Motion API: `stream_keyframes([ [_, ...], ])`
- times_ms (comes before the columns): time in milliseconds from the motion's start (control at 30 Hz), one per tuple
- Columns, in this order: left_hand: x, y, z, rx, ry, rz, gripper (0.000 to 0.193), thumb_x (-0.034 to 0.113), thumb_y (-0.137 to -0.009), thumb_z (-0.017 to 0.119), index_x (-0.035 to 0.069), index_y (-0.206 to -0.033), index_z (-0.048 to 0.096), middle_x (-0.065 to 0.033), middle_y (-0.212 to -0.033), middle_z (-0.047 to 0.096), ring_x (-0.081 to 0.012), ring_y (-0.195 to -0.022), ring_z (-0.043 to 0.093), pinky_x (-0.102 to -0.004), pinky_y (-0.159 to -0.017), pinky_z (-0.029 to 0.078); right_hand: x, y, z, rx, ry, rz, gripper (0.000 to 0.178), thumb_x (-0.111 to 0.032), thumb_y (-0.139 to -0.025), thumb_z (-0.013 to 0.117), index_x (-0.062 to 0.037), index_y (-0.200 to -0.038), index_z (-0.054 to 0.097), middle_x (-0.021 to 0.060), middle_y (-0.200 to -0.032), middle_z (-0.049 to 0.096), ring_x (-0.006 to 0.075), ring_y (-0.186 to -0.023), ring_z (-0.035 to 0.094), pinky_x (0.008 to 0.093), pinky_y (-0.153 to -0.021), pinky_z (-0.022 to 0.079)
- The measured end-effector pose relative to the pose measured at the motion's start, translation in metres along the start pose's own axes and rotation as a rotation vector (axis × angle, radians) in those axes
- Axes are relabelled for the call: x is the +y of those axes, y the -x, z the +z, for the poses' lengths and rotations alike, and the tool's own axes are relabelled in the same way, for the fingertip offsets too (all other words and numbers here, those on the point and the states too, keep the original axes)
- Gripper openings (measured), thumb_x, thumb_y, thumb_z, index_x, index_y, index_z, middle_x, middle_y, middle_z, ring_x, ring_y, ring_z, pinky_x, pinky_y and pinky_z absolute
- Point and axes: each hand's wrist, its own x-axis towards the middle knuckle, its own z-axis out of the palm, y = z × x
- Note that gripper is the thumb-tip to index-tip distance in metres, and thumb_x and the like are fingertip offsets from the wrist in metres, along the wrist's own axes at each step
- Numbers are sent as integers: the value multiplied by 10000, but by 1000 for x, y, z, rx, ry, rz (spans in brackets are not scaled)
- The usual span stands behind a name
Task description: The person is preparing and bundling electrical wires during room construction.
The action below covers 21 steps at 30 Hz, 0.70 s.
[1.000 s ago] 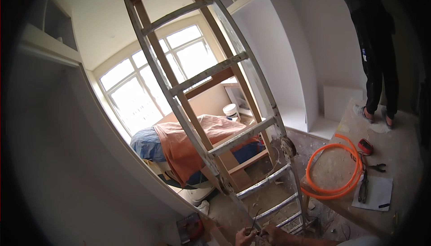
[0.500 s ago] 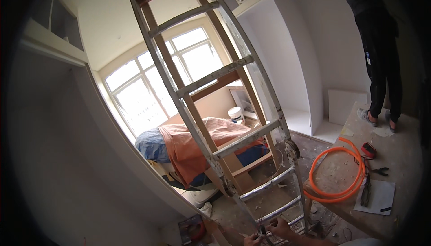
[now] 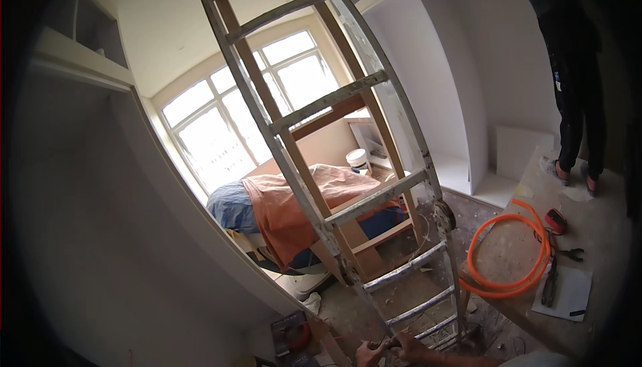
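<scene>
At the lower edge, my left hand (image 3: 370,354) and my right hand (image 3: 410,349) meet with bent, closed fingers. Between the fingertips is something small and dark that I cannot make out. Just beyond them rise the lower rungs of a paint-spattered metal ladder (image 3: 408,268), which leans up through the middle of the view. Whether either hand touches the ladder is unclear.
On a wooden platform (image 3: 505,317) at right lie a coiled orange hose (image 3: 470,260), a red-and-black tool (image 3: 554,221), pliers (image 3: 550,285) and a white sheet (image 3: 576,287). A person (image 3: 576,86) stands on it. Cloth sheets (image 3: 284,213) cover a heap below the window.
My hands have come closer together, and the small dark piece with thin wires between them is now mostly hidden. The whole view has shifted slightly.
</scene>
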Motion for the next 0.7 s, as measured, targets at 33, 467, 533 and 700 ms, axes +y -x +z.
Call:
stream_keyframes([
  [33, -2, -4, 1, 33, -15, 17, 122, 151, -803, 612, 56, -847, 675, -64, -748, 619, -185, -637, 551, -361, -571, 471, -6, 1, 0, -6, -30, 52, 323, -173, -802, 724, -22, -1043, 572, 162, -926, 627, 312, -905, 635, 413, -801, 494],
  [467, -1, -7, 2, -170, 13, -99, 118, 179, -849, 605, 91, -785, 648, -28, -641, 546, -177, -562, 525, -356, -515, 443, -37, -9, -22, -200, -276, 657, 458, -437, -798, 684, -18, -982, 682, 164, -946, 679, 220, -934, 641, 364, -837, 487],
  [533, 3, -9, 2, -220, 14, -113, 126, 184, -856, 604, 96, -775, 644, -23, -625, 535, -176, -551, 521, -355, -506, 438, 19, -7, 2, -261, -353, 599, 432, -422, -799, 673, -38, -995, 695, 144, -937, 687, 219, -907, 652, 363, -817, 495],
  [700, 6, -19, 2, -292, -58, -167, 153, 195, -874, 601, 110, -752, 634, -9, -584, 507, -172, -522, 511, -353, -484, 427, 41, -37, 13, -486, -105, 514, 340, -341, -791, 645, -81, -997, 718, 95, -906, 698, 223, -848, 670, 368, -767, 508],
])
